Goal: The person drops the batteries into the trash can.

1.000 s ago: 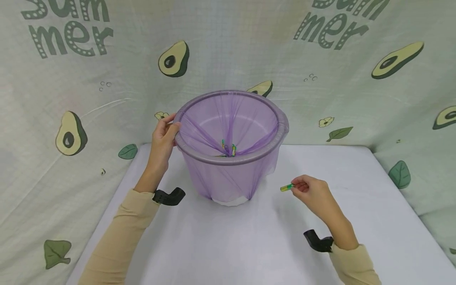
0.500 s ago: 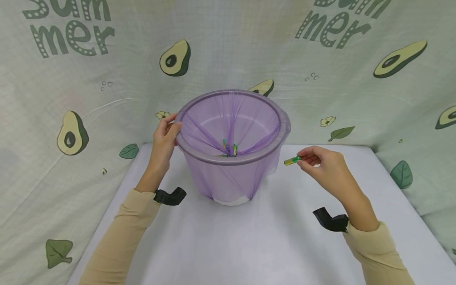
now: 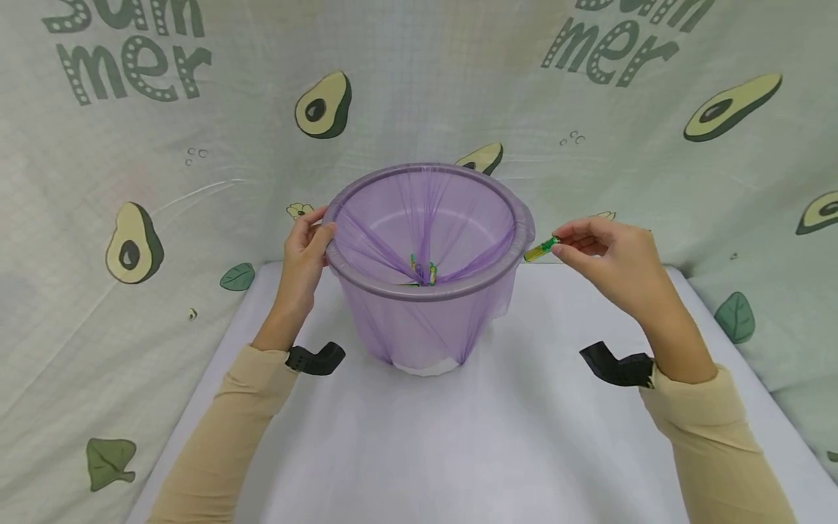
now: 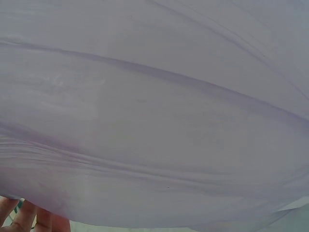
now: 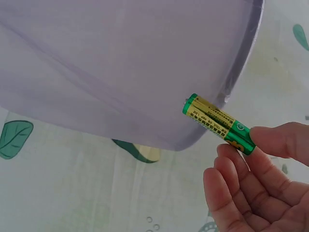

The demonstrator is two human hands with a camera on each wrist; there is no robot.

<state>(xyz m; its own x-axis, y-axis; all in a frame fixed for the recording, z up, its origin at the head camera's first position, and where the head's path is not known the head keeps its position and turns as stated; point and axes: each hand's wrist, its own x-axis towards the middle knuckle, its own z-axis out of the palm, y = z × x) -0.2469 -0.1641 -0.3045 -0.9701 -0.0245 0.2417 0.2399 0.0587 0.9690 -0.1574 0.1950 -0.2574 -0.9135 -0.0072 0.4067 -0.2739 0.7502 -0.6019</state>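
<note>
A waste bin with a purple-grey rim stands upright on the table, lined with a thin purple plastic bag. On the rim's left side, my left hand grips with thumb and fingers. Just outside the right rim, my right hand pinches a green and yellow battery by one end. The right wrist view shows the battery's far end pointing at the bin. Several similar batteries lie at the bottom of the bag, partly hidden by folds.
The white table extends in front of the bin and to both sides. A cloth curtain printed with avocados and leaves hangs close behind it. Black wrist mounts stick out from both forearms.
My right hand has risen with the pinched battery, from low over the table's right side to the height of the bin's rim. The left hand keeps its grip on the rim.
</note>
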